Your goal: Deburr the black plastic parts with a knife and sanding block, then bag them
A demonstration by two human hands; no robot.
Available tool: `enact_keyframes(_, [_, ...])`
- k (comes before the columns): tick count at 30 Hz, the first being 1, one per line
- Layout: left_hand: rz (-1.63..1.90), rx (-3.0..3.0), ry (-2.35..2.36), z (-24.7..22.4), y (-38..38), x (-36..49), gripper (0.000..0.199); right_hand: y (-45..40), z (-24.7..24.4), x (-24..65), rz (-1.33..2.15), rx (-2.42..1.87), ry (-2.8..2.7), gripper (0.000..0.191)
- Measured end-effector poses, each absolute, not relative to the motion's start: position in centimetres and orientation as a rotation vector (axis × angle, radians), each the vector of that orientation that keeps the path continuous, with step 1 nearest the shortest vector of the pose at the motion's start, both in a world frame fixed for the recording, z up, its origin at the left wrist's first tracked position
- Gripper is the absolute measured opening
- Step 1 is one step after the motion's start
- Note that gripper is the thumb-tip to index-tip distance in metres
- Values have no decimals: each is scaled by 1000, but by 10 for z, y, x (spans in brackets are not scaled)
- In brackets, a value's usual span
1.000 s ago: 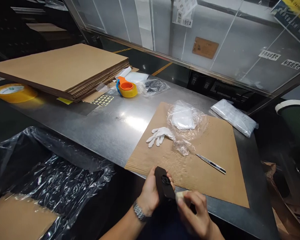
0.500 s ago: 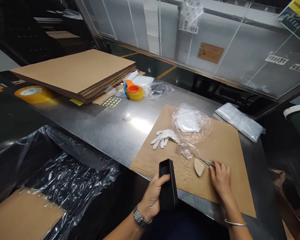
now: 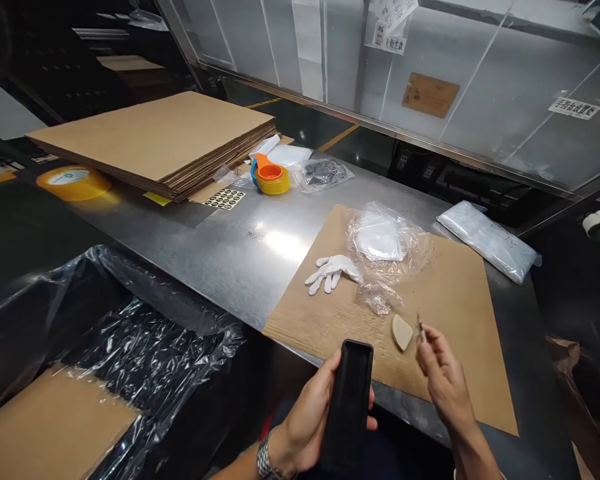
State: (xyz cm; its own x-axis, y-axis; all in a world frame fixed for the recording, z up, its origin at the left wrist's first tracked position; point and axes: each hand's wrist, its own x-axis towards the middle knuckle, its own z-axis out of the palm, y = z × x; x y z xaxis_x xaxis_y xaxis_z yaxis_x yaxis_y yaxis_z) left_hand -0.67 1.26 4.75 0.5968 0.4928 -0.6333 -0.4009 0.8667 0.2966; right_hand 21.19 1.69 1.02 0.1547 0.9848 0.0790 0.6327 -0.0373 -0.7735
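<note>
Black part (image 3: 349,407) cradled in the left hand (image 3: 307,421), slim tool (image 3: 421,329) pinched in the right hand (image 3: 447,385)

The left hand's grip closes around the black part, thumb at one long edge and fingertips showing at the other, perhaps because that steadies both sides and leaves the hollow open to view. The part is held in front of the worktop's (image 3: 205,253) near edge. The right hand grasps the slim tool between thumb and fingers, its tip pointing away from the body, which probably allows fine control; blur hides the tip's detail.

Just beside the tool, the beige pad (image 3: 402,333) rests on the cardboard sheet (image 3: 463,293), seemingly kept within easy reach. The sheet likely shields things from bare metal. The white glove (image 3: 333,272) and clear plastic bag (image 3: 380,240) lie farther back, leaving the near area freer for the hands.
</note>
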Motion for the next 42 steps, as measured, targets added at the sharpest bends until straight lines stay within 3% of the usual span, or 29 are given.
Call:
enact_keyframes(3, [330, 142, 714, 49, 5, -5, 73, 13, 35, 183, 1161, -1401, -1468, 31])
enact_keyframes(7, [290, 166, 741, 53, 0, -4, 73, 15, 46, 171, 1394, -1228, -1492, 20])
enact_keyframes(14, [374, 173, 818, 59, -3, -4, 48, 16, 47, 178, 1394, -1133, -1677, 15])
enact_keyframes(22, [374, 227, 783, 42, -11, -6, 54, 12, 47, 176, 1319, -1091, -1724, 10])
enact_keyframes(25, [369, 230, 792, 42, -11, -6, 55, 10, 44, 175, 1339, -1114, -1662, 16])
enact_keyframes(28, [361, 229, 799, 45, -9, -5, 57, 9, 40, 176, 1368, -1117, -1631, 9])
enact_keyframes(42, [305, 154, 855, 56, -3, -2, 60, 12, 37, 177, 1393, -1179, -1654, 17])
